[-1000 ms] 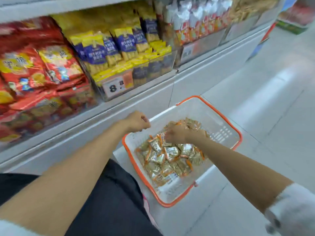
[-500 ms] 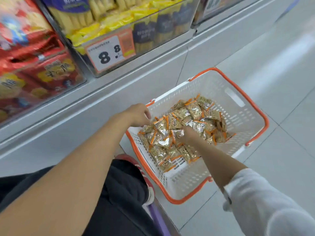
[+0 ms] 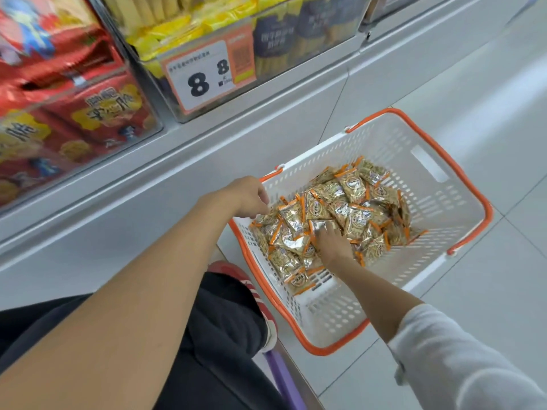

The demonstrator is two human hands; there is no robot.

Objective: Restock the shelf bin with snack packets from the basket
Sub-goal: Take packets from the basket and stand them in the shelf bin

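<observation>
Snack packets (image 3: 355,214) heaped in white basket (image 3: 438,208) with orange rim, under both hands. Right hand (image 3: 333,247) lay on middle of heap, fingers spread fairly straight among packets, nothing plainly gripped. Left hand (image 3: 245,196) at basket's rim left of right hand, fingers curled down onto edge packets; grip not discernible. Clear shelf bin (image 3: 296,54) with price tag (image 3: 204,78) above left hand.

There is one white basket (image 3: 438,220) with two orange handles (image 3: 444,153). Inside it lies one heap of small snack packets (image 3: 352,208), too many and too overlapped to count exactly. Two hands are at the heap, the left hand (image 3: 245,196) and the right hand (image 3: 331,242). Two clear shelf bins (image 3: 281,54), one price label (image 3: 207,75), one red shoe (image 3: 245,282)
</observation>
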